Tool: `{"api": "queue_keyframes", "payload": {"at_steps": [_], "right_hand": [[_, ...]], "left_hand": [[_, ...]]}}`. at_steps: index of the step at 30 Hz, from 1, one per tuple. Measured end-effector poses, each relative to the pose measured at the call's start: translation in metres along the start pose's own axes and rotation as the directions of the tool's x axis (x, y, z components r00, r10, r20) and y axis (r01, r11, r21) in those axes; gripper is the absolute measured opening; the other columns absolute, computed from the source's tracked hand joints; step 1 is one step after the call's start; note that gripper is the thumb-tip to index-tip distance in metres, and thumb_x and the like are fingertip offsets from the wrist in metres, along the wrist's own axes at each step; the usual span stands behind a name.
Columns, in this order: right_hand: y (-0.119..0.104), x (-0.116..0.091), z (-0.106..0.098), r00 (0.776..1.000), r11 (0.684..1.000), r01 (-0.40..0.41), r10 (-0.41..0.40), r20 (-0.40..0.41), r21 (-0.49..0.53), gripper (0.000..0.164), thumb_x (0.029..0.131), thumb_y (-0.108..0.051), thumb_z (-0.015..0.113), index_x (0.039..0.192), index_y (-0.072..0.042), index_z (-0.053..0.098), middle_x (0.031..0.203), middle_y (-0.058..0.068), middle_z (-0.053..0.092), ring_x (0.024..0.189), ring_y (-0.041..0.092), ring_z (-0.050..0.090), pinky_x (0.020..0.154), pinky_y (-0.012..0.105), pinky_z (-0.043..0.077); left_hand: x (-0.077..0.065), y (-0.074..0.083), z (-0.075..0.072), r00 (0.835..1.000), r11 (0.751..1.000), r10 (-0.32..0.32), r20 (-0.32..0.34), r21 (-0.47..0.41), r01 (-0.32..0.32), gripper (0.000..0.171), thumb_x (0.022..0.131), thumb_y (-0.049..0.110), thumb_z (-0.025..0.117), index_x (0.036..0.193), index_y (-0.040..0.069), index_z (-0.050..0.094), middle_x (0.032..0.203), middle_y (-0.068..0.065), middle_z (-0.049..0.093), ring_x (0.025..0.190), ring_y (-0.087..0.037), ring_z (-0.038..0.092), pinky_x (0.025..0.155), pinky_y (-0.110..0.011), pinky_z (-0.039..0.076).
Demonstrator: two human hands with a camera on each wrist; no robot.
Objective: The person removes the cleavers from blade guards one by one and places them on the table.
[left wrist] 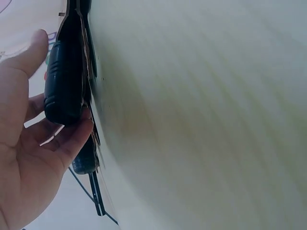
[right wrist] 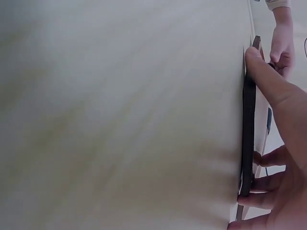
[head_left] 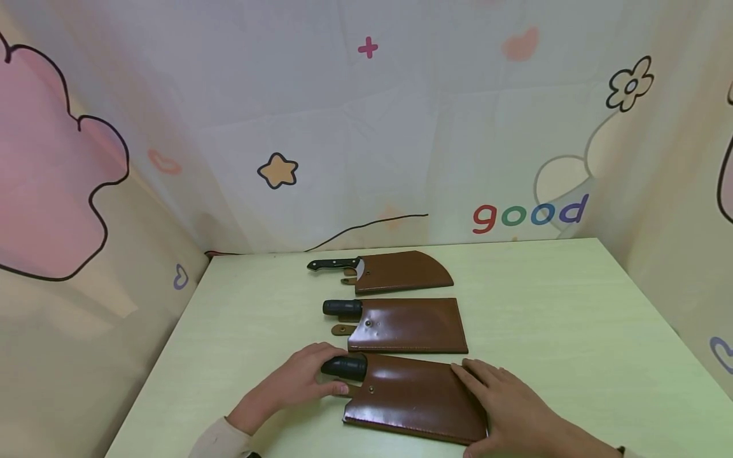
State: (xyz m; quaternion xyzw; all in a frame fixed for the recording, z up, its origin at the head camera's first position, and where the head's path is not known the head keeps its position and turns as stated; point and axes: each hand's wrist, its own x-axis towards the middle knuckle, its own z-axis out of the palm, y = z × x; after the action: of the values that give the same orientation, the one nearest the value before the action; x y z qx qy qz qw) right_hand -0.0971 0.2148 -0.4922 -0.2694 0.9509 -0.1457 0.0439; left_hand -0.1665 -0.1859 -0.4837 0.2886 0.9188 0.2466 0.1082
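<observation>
Nearest on the table lies a cleaver in a glossy brown sheath [head_left: 420,397], slightly slanted, its black handle [head_left: 346,367] to the left. My left hand [head_left: 306,375] holds the handle end, fingers on its far side. In the left wrist view, the left thumb [left wrist: 37,55] stands off the handle. My right hand [head_left: 509,407] grips the sheath's right end, fingers at the far corner and thumb at the near one. The right thumb [right wrist: 264,74] lies along the sheath's edge [right wrist: 248,129] in the right wrist view. The blade is hidden.
Just behind lies a second sheathed cleaver [head_left: 409,326], its strap [head_left: 342,329] unfastened. Farther back is a sheathed knife [head_left: 403,272] with a riveted black handle and curved tip. A pale green table [head_left: 572,331] carries everything; a printed cloth backdrop [head_left: 366,127] rises behind.
</observation>
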Motion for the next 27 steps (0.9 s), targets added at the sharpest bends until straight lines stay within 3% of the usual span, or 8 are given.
{"api": "queue_keyframes", "payload": {"at_steps": [8,15,27], "right_hand": [[-0.004,0.003,-0.003,0.999,0.999,-0.032,0.031,0.029,0.015,0.126,0.065,-0.092,0.066,0.156,-0.008,0.041,0.152,0.016,0.047,0.137,0.04,0.048,0.101,0.059,0.045],[-0.003,0.005,-0.009,1.0,0.998,0.012,-0.011,0.001,-0.067,0.124,0.066,-0.092,0.064,0.153,-0.006,0.044,0.151,0.017,0.05,0.136,0.038,0.05,0.101,0.054,0.049],[0.001,0.002,-0.021,0.988,0.985,0.116,-0.128,-0.089,-0.129,0.121,0.067,-0.088,0.068,0.151,-0.004,0.047,0.148,0.017,0.053,0.135,0.034,0.05,0.092,0.049,0.054]], "left_hand": [[0.003,0.003,0.007,0.998,0.997,0.017,-0.068,0.077,-0.011,0.056,0.086,0.042,0.081,0.131,0.013,0.066,0.118,-0.003,0.066,0.104,-0.018,0.06,0.091,-0.041,0.052],[0.002,0.007,0.009,0.992,0.991,0.07,-0.101,0.125,-0.057,0.042,0.087,0.03,0.082,0.122,0.009,0.073,0.103,0.0,0.064,0.09,-0.012,0.057,0.08,-0.033,0.05],[-0.007,0.013,0.006,0.989,0.989,0.084,-0.12,0.135,-0.068,0.04,0.092,0.034,0.077,0.122,0.008,0.073,0.107,-0.003,0.072,0.094,-0.016,0.064,0.079,-0.034,0.052]]}}
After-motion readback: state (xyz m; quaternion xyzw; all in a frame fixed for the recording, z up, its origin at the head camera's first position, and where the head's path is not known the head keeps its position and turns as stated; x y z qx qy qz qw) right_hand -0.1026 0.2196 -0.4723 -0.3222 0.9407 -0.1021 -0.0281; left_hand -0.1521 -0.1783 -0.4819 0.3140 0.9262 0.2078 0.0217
